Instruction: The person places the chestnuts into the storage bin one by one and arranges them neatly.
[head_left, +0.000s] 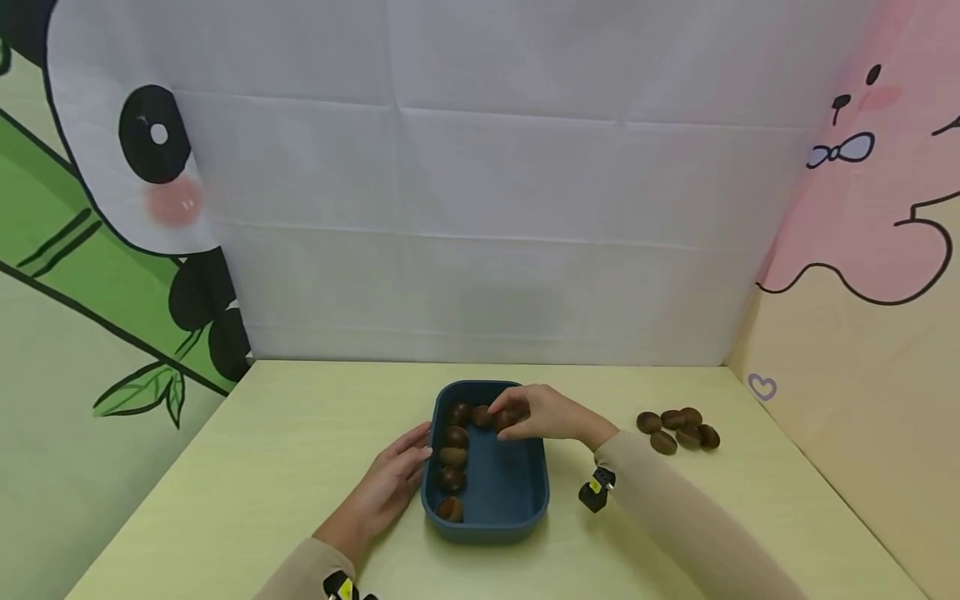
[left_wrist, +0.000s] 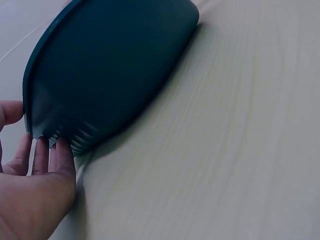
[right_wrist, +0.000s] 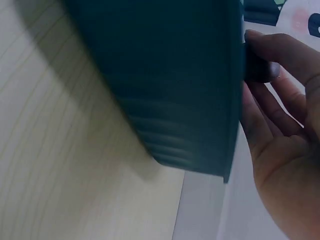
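Observation:
A blue rectangular box (head_left: 510, 492) stands on the table, with a column of chestnuts (head_left: 452, 457) along its left side and more across its far end. Fingers of my left hand (head_left: 392, 482) rest against the box's left outer wall; the left wrist view shows their tips on the ribbed part of the wall (left_wrist: 82, 132). Over the far right part of the box, my right hand (head_left: 551, 414) pinches a dark chestnut (right_wrist: 257, 67) between thumb and fingers, just above the rim. The hand partly hides the chestnuts at that end.
A loose group of several chestnuts (head_left: 678, 429) lies on the pale yellow table (head_left: 300, 450), right of the box. White cloth (head_left: 480, 250) hangs behind the table, and cartoon-printed panels (head_left: 847, 350) flank both sides.

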